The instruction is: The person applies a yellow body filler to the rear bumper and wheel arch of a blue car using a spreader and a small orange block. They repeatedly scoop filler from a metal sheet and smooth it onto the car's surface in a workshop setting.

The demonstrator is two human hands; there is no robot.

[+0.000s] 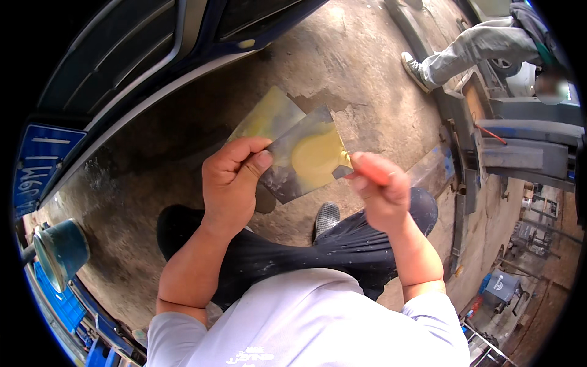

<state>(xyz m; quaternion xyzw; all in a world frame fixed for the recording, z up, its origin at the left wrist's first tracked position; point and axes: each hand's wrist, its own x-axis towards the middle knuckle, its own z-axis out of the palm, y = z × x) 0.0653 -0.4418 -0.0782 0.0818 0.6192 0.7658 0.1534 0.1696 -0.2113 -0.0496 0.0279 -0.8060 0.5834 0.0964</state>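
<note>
My left hand [231, 177] pinches a thin grey plate [284, 177] by its near left edge. A round pool of yellow paste [315, 156] lies on it. Beyond it, partly covered, is a second flat sheet [260, 122] smeared with paler yellow; whether the same hand holds it too is unclear. At the plate's right edge, my right hand [385, 189] is closed, its fingers reddish and blurred. A small grey blade-like edge [342, 172] and some shiny yellow paste show at its fingertips. The rest of what it grips is hidden.
A dark vehicle with a blue number plate [43, 162] stands at the left. A bucket [64, 251] is below it. Metal beams [526, 150] lie at the right, where another person's leg [471, 52] extends. A grey machine [501, 286] sits lower right.
</note>
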